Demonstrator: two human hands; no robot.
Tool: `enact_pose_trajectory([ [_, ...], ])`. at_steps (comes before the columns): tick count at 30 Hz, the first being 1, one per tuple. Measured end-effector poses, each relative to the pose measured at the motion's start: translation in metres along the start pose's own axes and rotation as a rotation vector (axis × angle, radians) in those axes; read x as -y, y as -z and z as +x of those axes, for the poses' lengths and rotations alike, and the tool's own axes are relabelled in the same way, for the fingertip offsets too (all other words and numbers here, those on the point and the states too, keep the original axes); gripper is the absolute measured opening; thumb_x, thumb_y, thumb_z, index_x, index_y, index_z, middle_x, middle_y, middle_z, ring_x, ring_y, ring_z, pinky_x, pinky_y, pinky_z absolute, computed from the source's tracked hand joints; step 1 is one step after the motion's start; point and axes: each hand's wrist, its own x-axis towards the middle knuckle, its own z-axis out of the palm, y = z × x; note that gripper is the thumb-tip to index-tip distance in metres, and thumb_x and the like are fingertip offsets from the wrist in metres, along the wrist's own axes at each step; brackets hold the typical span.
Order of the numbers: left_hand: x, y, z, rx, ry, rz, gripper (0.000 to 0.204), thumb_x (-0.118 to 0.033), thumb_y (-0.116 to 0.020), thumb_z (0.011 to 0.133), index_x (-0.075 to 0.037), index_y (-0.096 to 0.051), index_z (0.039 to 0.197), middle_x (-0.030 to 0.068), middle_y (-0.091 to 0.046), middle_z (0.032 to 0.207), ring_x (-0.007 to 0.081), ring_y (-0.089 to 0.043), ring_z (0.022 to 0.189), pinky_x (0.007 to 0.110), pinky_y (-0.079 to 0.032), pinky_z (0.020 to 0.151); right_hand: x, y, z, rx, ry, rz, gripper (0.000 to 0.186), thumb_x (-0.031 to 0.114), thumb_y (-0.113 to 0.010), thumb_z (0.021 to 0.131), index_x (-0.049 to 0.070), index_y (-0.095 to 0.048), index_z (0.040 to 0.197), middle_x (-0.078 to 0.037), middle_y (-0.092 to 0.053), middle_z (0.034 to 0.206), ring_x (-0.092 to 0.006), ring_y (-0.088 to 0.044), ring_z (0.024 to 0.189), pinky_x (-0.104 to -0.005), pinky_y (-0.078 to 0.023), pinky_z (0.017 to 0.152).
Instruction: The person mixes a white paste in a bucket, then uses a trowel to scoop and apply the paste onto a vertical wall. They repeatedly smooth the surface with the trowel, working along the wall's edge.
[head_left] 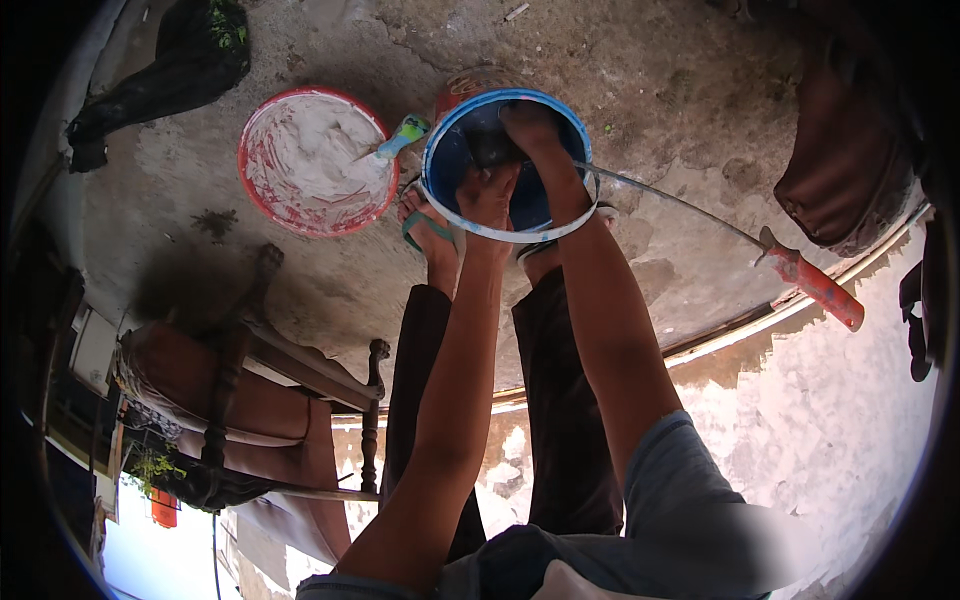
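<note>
Both my hands are down inside a blue-rimmed bucket [440, 150] between my feet. My left hand [488, 192] has bent fingers at a dark object in the bucket, which I cannot make out. My right hand [530, 130] reaches deeper on the right, its fingers hidden in shadow. A long thin metal rod with a red, paint-stained handle [815, 290] extends from the bucket toward the lower right. Just left of the bucket, a red tub [310, 150] holds white paste, with a green-handled tool [400, 137] resting in it at the right edge.
A dark wooden chair [295, 365] stands at lower left. A black item [170, 80] lies at upper left, a brown upholstered object [840, 150] at upper right. My sandalled feet [425, 235] are by the bucket on concrete ground [680, 90]. A patchy white wall [800, 420] borders the lower right.
</note>
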Motion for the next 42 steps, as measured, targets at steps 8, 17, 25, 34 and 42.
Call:
enact_pose_trajectory([
  [8, 0.012, -0.007, 0.03, -0.448, 0.143, -0.162, 0.043, -0.028, -0.063, 0.095, 0.008, -0.055, 0.119, 0.0173, -0.063, 0.11, 0.0233, -0.065, 0.1, 0.036, -0.06, 0.083, 0.014, 0.013, -0.005, 0.089, -0.012, -0.094, 0.038, 0.027, -0.042, 0.096, 0.002, -0.069, 0.104, -0.025, -0.066, 0.107, -0.0401, -0.065, 0.098, -0.0481, -0.05, 0.09],
  [17, 0.034, -0.002, 0.032, -0.382, -0.061, 0.015, 0.045, -0.026, -0.047, 0.102, 0.005, -0.045, 0.133, 0.0181, -0.057, 0.12, 0.0266, -0.064, 0.101, 0.035, -0.058, 0.08, 0.003, -0.007, -0.002, 0.021, 0.093, -0.249, 0.04, 0.03, -0.042, 0.097, 0.002, -0.07, 0.101, -0.022, -0.067, 0.108, -0.0395, -0.064, 0.1, -0.0476, -0.049, 0.091],
  [25, 0.02, 0.0, 0.044, -0.382, 0.132, -0.157, 0.05, -0.031, -0.035, 0.102, -0.002, -0.033, 0.143, 0.0193, -0.044, 0.135, 0.0336, -0.049, 0.127, 0.042, -0.05, 0.103, 0.0, -0.01, -0.003, -0.095, 0.061, -0.086, 0.047, 0.037, -0.041, 0.094, 0.001, -0.071, 0.097, -0.023, -0.068, 0.104, -0.0397, -0.064, 0.1, -0.0466, -0.05, 0.091],
  [34, -0.013, -0.022, 0.003, -0.288, 0.067, -0.341, 0.049, -0.033, -0.037, 0.102, -0.002, -0.039, 0.139, 0.0173, -0.046, 0.136, 0.0321, -0.048, 0.127, 0.044, -0.045, 0.107, 0.015, 0.014, -0.011, 0.046, -0.079, 0.165, 0.044, 0.041, -0.054, 0.089, 0.002, -0.072, 0.097, -0.02, -0.07, 0.101, -0.0344, -0.068, 0.096, -0.0421, -0.051, 0.088],
  [42, 0.029, 0.011, 0.047, -0.247, 0.013, -0.379, 0.034, -0.029, -0.044, 0.102, -0.004, -0.049, 0.124, 0.0113, -0.053, 0.118, 0.0253, -0.056, 0.108, 0.039, -0.05, 0.099, 0.011, 0.026, -0.016, 0.208, -0.07, 0.287, 0.035, 0.033, -0.058, 0.085, 0.001, -0.072, 0.086, -0.02, -0.07, 0.086, -0.0328, -0.069, 0.088, -0.0409, -0.053, 0.082],
])
